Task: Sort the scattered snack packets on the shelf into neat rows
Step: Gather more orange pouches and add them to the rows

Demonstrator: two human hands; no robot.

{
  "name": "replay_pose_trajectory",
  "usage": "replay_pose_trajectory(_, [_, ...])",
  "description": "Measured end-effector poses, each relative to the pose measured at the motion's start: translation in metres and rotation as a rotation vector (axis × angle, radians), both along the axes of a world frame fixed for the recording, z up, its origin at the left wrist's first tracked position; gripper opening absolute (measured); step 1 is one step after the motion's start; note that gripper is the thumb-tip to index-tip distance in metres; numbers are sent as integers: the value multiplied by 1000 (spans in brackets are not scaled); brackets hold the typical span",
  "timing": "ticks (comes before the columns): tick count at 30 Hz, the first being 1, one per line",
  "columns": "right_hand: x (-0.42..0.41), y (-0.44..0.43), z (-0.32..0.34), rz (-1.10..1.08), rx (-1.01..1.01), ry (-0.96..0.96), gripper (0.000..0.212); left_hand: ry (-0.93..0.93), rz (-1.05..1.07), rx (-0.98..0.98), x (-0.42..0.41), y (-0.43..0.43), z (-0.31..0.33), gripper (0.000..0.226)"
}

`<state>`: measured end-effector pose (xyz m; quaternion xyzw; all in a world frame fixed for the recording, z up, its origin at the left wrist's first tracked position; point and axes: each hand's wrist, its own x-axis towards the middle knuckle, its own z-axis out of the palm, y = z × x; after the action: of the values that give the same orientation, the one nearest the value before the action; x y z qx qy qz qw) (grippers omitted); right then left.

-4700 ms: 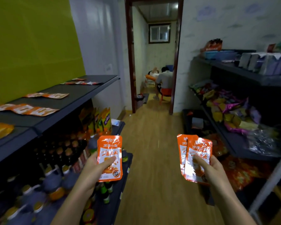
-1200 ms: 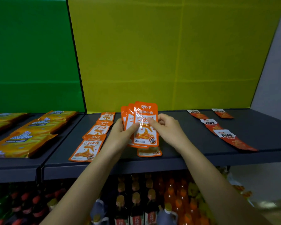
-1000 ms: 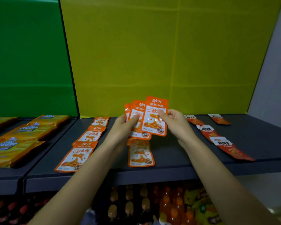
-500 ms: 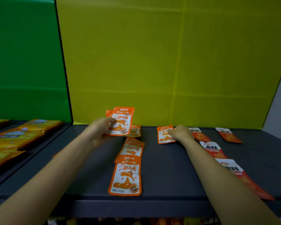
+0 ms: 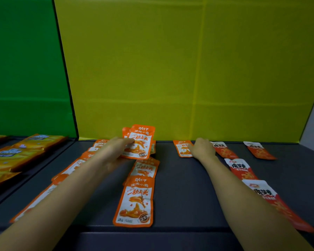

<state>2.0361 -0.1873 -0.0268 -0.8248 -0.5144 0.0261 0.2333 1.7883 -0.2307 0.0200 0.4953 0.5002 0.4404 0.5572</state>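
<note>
- Grips, with the left hand (image 5: 114,151), a fan of held packets (image 5: 140,142): thumb laid across the orange front, fingers curled behind, fan upright and tipped slightly right.
- Holds that fan near the back of the shelf (image 5: 188,196), over the far end of the middle row (image 5: 134,201).
- Rests the right hand (image 5: 201,150), knuckles up, at the right edge of a lone packet (image 5: 183,149), fingertips touching it; cannot tell whether pinching or only pressing, with the fingers hidden behind the back of the hand.
- Shows the lone packet flat on the shelf, print up, close to the back edge, well apart from the fan and level with it.
- Shows the middle row as orange packets laid end to end from the fan down to the front lip, each overlapping the next, the nearest one square to the edge.
- Hides much of the left row (image 5: 71,167) under the left forearm; leaves only orange and white edges in sight, running slantwise from back to front.
- Finds red packets (image 5: 243,169) just beside the right wrist and forearm, lined from back to front, with one more off to the right at the back.
- Puts yellow bags (image 5: 22,153) on the next shelf to the left.
- Backs the shelf with a yellow panel (image 5: 188,69), and the yellow bags with a green panel (image 5: 25,69).
</note>
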Motion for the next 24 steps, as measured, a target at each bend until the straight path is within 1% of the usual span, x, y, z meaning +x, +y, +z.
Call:
replay_pose_trajectory(3, [-4,-7,5,-5,58,-2,41,0,-14,16,6,-5,-2,19])
replay_pose_trajectory(5, [-9,-13,19,42,146,32,43,-7,-44,20,11,-10,-3,19])
replay_pose_trajectory(7, [-22,-27,38,172,212,172,51,-13,-74,34,18,-13,-3,19])
replay_pose_trajectory(9, [-38,-48,53,339,189,357,58,-19,-108,56,26,-13,-4,17])
replay_pose_trajectory(10, [-45,-60,55,405,157,406,56,-26,-128,70,30,-13,-4,16])
replay_pose_trajectory(11, [-49,-69,51,444,141,435,48,-27,-150,86,34,-14,-5,15])
replay_pose_trajectory(13, [-52,-81,37,450,171,507,28,0,-202,115,43,-16,-8,13])
replay_pose_trajectory(15, [-49,-83,26,426,243,646,14,41,-240,150,47,-21,-11,13])
replay_pose_trajectory(16, [-44,-82,24,397,277,713,12,54,-238,172,47,-21,-11,15])
replay_pose_trajectory(17, [-37,-80,21,355,305,748,14,55,-218,188,46,-21,-10,17])
replay_pose_trajectory(18, [-29,-79,19,298,320,736,18,42,-181,188,43,-20,-9,19])
replay_pose_trajectory(20, [-14,-79,12,188,291,616,23,-12,-93,143,35,-16,-6,19])
replay_pose_trajectory(22, [-4,-81,2,136,210,505,27,-48,-40,94,29,-15,-6,17])
replay_pose_trajectory(24, [-2,-83,-3,111,164,419,29,-52,-40,70,25,-17,-7,18])
